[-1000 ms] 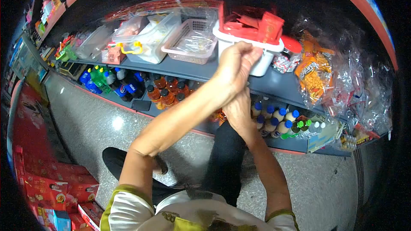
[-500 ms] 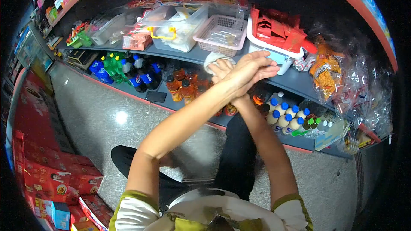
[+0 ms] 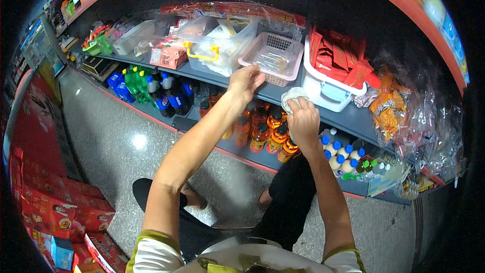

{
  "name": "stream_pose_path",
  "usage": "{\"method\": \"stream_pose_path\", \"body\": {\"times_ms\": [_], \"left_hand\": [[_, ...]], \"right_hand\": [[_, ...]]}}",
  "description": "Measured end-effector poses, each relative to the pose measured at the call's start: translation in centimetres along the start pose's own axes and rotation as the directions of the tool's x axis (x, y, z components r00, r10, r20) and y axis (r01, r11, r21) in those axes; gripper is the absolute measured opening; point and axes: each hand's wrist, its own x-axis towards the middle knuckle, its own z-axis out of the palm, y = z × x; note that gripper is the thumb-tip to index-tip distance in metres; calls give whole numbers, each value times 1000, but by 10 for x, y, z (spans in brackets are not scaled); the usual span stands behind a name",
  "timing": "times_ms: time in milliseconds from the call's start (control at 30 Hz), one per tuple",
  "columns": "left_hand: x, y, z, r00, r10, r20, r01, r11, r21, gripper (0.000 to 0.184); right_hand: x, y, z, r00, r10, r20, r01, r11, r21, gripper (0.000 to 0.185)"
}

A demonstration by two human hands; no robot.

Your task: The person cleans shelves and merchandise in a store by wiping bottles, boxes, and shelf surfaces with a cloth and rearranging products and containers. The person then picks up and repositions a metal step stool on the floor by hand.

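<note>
My right hand (image 3: 304, 121) is closed on a whitish cloth (image 3: 296, 99) at the front edge of the grey shelf (image 3: 328, 116), just below the white tub (image 3: 328, 93) of red packets (image 3: 338, 60). My left hand (image 3: 245, 84) is at the near left corner of the pink basket (image 3: 289, 75), its fingers partly curled; whether they touch the rim is unclear. Clear plastic packaging lies in the basket. Left of it stands a clear bin (image 3: 230, 64) with yellow handles and white bags inside.
Orange-drink bottles (image 3: 260, 136), dark cola bottles (image 3: 162, 102) and blue-capped bottles (image 3: 343, 159) fill the lower shelf. Plastic-wrapped snacks (image 3: 389, 106) hang at the right. Red cartons (image 3: 50, 197) stand on the floor at the lower left.
My hands, crossed earlier, have come apart: the left has moved left to the basket, the right with the cloth to the right. The tub now sits straighter on the shelf, and the view has shifted.
</note>
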Motion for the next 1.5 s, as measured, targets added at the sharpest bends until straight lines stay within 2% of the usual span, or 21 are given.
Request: {"method": "stream_pose_path", "body": {"times_ms": [133,267,400,567,600,700,733,833,867,967,1000,1100,1133,1200,1400,1500], "left_hand": [[15,-8,5,997,17,-77,-19,1000,-21,17],[15,-10,17,996,-15,-88,16,1000,19,17],[25,-3,35,993,108,49,-111,992,62,18],[32,12,42,990,55,127,-57,998,16,17],[28,18,47,989,46,141,-47,999,7,18],[22,30,53,989,16,145,-12,1000,-28,21],[23,32,54,988,12,152,-10,1000,-18,21],[26,37,52,986,7,164,-8,1000,4,23],[27,37,50,986,6,165,-7,1000,10,23],[22,36,46,976,20,218,-17,1000,-16,23],[22,36,45,977,7,213,-4,1000,-13,23],[20,37,45,978,-4,207,3,1000,3,22],[17,37,47,978,3,207,-7,1000,14,22],[11,41,50,973,-5,230,-19,995,103,29],[4,41,53,973,18,231,-45,993,109,28],[10,35,50,972,46,230,-63,996,66,21]], "right_hand": [[1,3,4,999,-34,11,34,998,-43,33],[6,2,-3,999,-43,31,42,999,30,33],[8,-5,-6,999,-22,48,19,997,69,31],[27,-11,8,997,-63,47,57,992,113,27],[35,-15,9,989,-14,146,-10,987,162,31],[57,-24,38,987,28,157,-55,985,166,36],[67,-32,38,967,97,237,-147,968,204,40],[86,-28,73,996,85,32,-87,995,54,37],[101,-22,82,980,142,143,-159,981,114,41],[136,1,115,918,12,397,60,984,-169,45],[143,20,163,996,-30,83,38,995,-96,46],[166,15,145,987,42,156,-65,988,143,49],[171,22,162,993,-15,114,-7,981,194,48],[184,23,174,997,-33,73,17,978,209,48],[199,21,184,999,-35,26,29,979,204,49],[199,21,179,998,-50,33,42,977,209,49]]}}
